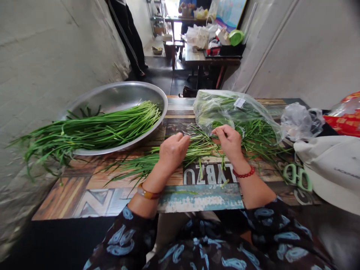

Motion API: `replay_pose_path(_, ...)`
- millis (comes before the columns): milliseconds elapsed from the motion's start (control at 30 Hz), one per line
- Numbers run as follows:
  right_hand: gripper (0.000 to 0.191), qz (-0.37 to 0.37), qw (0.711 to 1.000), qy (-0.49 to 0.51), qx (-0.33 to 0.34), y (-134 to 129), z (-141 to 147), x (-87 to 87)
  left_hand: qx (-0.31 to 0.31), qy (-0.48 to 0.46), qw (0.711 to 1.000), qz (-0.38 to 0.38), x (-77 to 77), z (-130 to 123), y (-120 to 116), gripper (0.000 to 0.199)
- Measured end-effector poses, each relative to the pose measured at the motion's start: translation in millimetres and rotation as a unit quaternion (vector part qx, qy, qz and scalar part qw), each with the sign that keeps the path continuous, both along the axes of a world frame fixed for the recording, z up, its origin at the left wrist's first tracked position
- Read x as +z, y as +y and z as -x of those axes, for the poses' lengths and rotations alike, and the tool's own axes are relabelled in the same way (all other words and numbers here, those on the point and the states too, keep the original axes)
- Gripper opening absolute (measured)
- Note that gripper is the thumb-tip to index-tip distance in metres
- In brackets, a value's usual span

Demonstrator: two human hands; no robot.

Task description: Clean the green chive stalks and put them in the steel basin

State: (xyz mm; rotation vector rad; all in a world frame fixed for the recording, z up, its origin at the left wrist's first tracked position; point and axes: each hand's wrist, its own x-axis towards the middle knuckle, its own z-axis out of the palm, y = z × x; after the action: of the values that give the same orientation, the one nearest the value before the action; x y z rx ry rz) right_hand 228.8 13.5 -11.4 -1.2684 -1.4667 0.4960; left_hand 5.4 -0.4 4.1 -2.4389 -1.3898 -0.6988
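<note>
Long green chives (135, 165) lie across the patterned table (98, 183), their pale ends near the middle. Over them my left hand (174, 149) is closed, with its knuckles up; the chives show on both sides of it, and what its fingers hold is hidden. To its right, my right hand (229, 140) pinches with thumb and index finger beside the clear plastic bag (236, 107); anything in that pinch is too small to make out. More greens stick out of the bag. A steel basin (118, 90) at the left holds a large bundle of chives (112, 129).
Green-handled scissors (297, 177) and a white cap (332, 165) lie at the right, near a crumpled plastic bag (300, 122). Behind are another table (197, 56) with bags, a person's dark trousers (128, 33) and a person in blue.
</note>
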Motion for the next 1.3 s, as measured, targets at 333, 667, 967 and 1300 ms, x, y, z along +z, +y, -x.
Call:
replay_pose_path(333,0.015,-0.062,0.973,-0.221,-0.008,17.5,-23.7,-19.2,0.120,-0.065,0.985,0.110,10.0,14.4,12.4,0.017)
replay_pose_path(667,0.021,-0.029,0.935,-0.331,0.122,11.7,1.9,-28.8,0.102,-0.150,0.966,0.182,-4.1,15.2,18.6,0.022)
replay_pose_path(967,0.023,-0.024,0.924,-0.375,0.071,14.9,19.0,-31.5,0.089,-0.159,0.965,0.191,-9.4,17.7,23.1,0.024)
replay_pose_path(1300,0.012,-0.025,0.952,-0.301,0.051,10.5,19.4,-26.5,0.043,-0.249,0.956,0.152,-14.4,18.7,26.6,0.022)
